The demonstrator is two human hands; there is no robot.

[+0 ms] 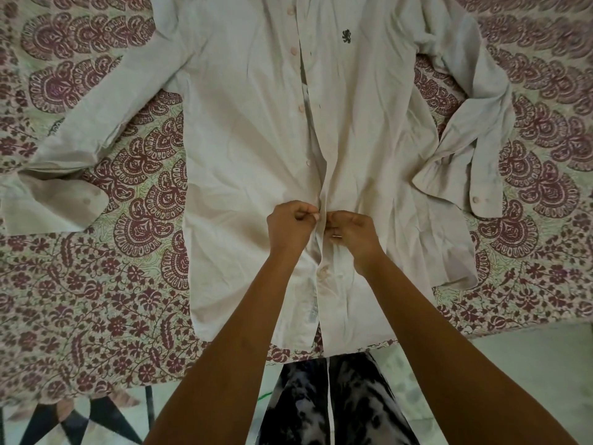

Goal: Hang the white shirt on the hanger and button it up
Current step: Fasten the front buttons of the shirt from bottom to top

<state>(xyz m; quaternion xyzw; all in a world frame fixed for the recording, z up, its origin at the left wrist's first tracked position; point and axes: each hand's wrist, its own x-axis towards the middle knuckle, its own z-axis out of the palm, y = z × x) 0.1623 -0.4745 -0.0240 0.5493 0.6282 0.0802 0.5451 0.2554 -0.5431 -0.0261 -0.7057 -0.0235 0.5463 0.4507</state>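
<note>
White shirt point(250, 139) on patterned bedspread point(96, 284)

The shirt point(244, 149) lies flat on the bedspread point(96, 300), hem at the near edge, front up. One sleeve point(96, 123) stretches out to the left; the other sleeve point(475, 149) lies folded at the right. The left hand point(288, 226) and right hand point(353, 236) pinch the shirt's front edges, side by side, almost touching. One button point(322, 272) sits nearer than the hands, and another button point(301, 108) beyond them. The floor point(529, 364) lies before the bedspread.
</note>
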